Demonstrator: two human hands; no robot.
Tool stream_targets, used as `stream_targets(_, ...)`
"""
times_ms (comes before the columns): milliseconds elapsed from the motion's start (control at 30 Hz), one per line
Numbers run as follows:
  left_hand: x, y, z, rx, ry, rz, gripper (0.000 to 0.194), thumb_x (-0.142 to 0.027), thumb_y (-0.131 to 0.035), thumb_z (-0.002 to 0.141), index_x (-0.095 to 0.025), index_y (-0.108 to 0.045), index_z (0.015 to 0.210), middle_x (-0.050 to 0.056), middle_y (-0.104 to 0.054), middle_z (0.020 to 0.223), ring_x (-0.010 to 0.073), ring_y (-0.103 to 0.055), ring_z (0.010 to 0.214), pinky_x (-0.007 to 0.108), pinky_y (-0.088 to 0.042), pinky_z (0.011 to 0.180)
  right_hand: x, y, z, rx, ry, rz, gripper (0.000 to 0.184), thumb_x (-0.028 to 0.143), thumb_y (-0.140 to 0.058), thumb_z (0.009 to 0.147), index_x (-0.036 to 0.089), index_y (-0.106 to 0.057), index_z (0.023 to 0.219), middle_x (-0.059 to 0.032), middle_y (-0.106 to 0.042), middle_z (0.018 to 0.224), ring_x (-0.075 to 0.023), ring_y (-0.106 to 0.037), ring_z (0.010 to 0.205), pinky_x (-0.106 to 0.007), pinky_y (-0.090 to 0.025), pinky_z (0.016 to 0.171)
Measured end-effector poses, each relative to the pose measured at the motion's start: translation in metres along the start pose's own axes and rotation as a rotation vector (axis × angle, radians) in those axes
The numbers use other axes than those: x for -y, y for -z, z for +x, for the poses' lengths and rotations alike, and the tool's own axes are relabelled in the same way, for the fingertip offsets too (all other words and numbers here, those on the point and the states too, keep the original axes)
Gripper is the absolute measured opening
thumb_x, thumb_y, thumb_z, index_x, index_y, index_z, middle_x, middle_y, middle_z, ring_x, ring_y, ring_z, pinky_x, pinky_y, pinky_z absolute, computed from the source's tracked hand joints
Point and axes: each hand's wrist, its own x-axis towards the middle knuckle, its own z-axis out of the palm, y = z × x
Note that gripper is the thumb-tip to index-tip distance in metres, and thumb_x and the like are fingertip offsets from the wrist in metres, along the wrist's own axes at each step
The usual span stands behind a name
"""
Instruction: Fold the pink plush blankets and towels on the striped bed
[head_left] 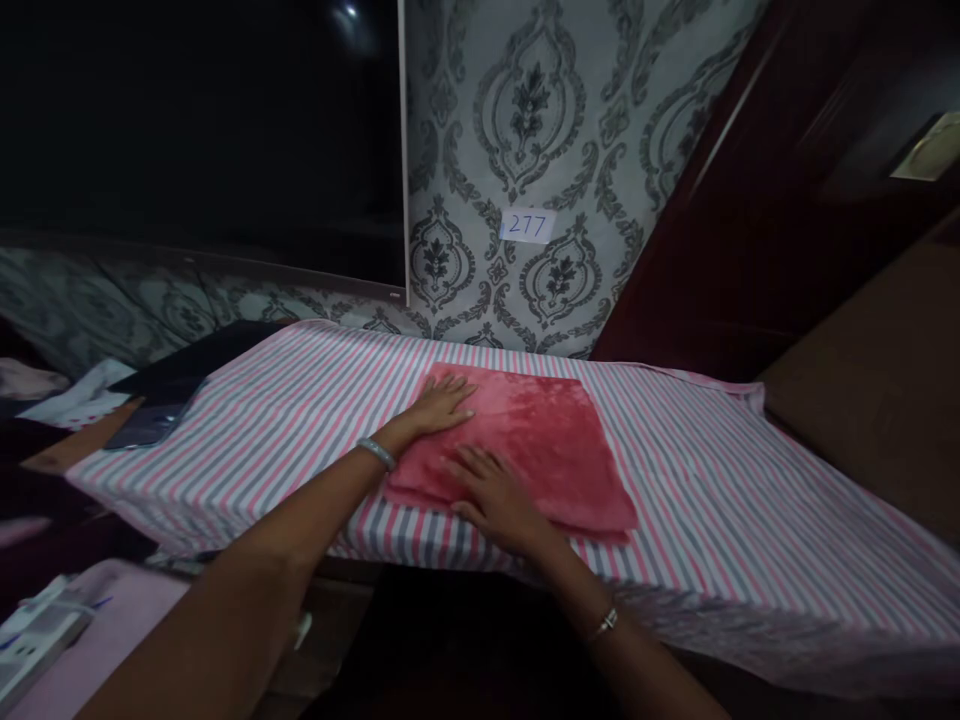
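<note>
A folded red plush cloth (555, 450) lies flat on a striped tablecloth (285, 420), its near edge showing stacked layers. My left hand (441, 403) rests palm down on its left side near the far edge, fingers spread. Closer to me, my right hand (495, 495) lies on the near left part of the cloth, its fingers stretched out. Neither hand grips anything. A bangle (376, 453) circles my left wrist and a bracelet (606, 622) my right.
A large dark television screen (202, 130) stands behind on the left. Patterned wallpaper bears a paper label reading 277 (528, 225). A dark red door or panel (720, 210) rises on the right. Papers (82, 395) and a dark flat object (150, 425) lie at the left.
</note>
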Motion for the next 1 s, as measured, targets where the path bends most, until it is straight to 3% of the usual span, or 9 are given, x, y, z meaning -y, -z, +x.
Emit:
stream_targets(167, -0.008, -0.004, -0.05, -0.084, 0.038, 0.048, 0.068, -0.061, -0.034, 0.098, -0.026, -0.032, 0.157, 0.013, -0.026, 0.166, 0.0363, -0.015, 0.154, 0.066, -0.012, 0.12, -0.049, 0.027, -0.043, -0.23, -0.362, -0.185, 0.051, 0.036, -0.044, 0.102, 0.025, -0.043, 0.153, -0.0109, -0.041, 0.158, -0.0303, -0.029, 0.149, -0.059, -0.023, 0.119)
stream_targets(300, -0.009, -0.031, -0.082, -0.122, 0.072, 0.075, 0.064, -0.058, -0.034, 0.1, -0.026, -0.036, 0.155, 0.013, -0.023, 0.167, 0.037, -0.012, 0.155, 0.065, -0.02, 0.119, -0.081, 0.013, -0.073, -0.229, -0.579, -0.269, 0.051, 0.039, -0.043, 0.102, 0.025, -0.046, 0.151, -0.0131, -0.038, 0.159, -0.0363, -0.026, 0.149, -0.063, -0.031, 0.113)
stream_targets(433, -0.001, -0.049, -0.083, -0.2, 0.038, 0.032, 0.06, -0.054, -0.036, 0.101, -0.025, -0.04, 0.153, 0.012, -0.027, 0.166, 0.0333, -0.014, 0.155, 0.056, -0.032, 0.117, -0.087, -0.009, -0.079, -0.261, -0.575, -0.219, 0.051, 0.04, -0.041, 0.103, 0.024, -0.046, 0.151, -0.0122, -0.033, 0.161, -0.0367, -0.019, 0.151, -0.056, -0.041, 0.108)
stream_targets(567, 0.005, -0.045, -0.083, -0.27, 0.006, -0.003, 0.056, -0.049, -0.037, 0.101, -0.021, -0.047, 0.149, 0.012, -0.033, 0.163, 0.0303, -0.02, 0.154, 0.053, -0.031, 0.12, -0.096, -0.017, -0.083, -0.368, -0.505, -0.138, 0.05, 0.038, -0.039, 0.103, 0.022, -0.049, 0.148, -0.0121, -0.036, 0.16, -0.032, -0.018, 0.153, -0.056, -0.035, 0.115)
stream_targets(733, 0.004, -0.039, -0.124, -0.384, -0.098, 0.003, 0.054, -0.043, -0.033, 0.102, -0.02, -0.049, 0.147, 0.011, -0.042, 0.158, 0.0274, -0.028, 0.151, 0.052, -0.031, 0.121, -0.102, -0.02, -0.125, -0.425, -0.351, -0.023, 0.061, 0.042, -0.047, 0.099, 0.02, -0.038, 0.154, -0.0126, -0.028, 0.164, -0.0283, -0.018, 0.153, -0.053, -0.029, 0.121)
stream_targets(867, 0.007, -0.046, -0.158, -0.458, -0.251, 0.145, 0.058, -0.041, -0.051, 0.095, -0.023, -0.045, 0.149, 0.014, -0.043, 0.157, 0.0314, -0.04, 0.145, 0.052, -0.039, 0.116, -0.095, -0.02, -0.153, -0.425, -0.293, 0.011, 0.063, 0.024, -0.048, 0.095, 0.021, -0.032, 0.156, -0.0128, -0.025, 0.164, -0.0244, -0.025, 0.151, -0.046, -0.036, 0.119)
stream_targets(1000, 0.013, -0.049, -0.158, -0.431, -0.269, 0.231, 0.048, -0.02, -0.048, 0.091, -0.021, -0.057, 0.138, 0.015, -0.056, 0.146, 0.0306, -0.052, 0.136, 0.048, -0.048, 0.109, -0.096, -0.022, -0.152, -0.412, -0.332, -0.01, 0.067, 0.008, -0.043, 0.086, 0.019, -0.039, 0.152, -0.0148, -0.034, 0.159, -0.0236, -0.039, 0.144, -0.044, -0.043, 0.114)
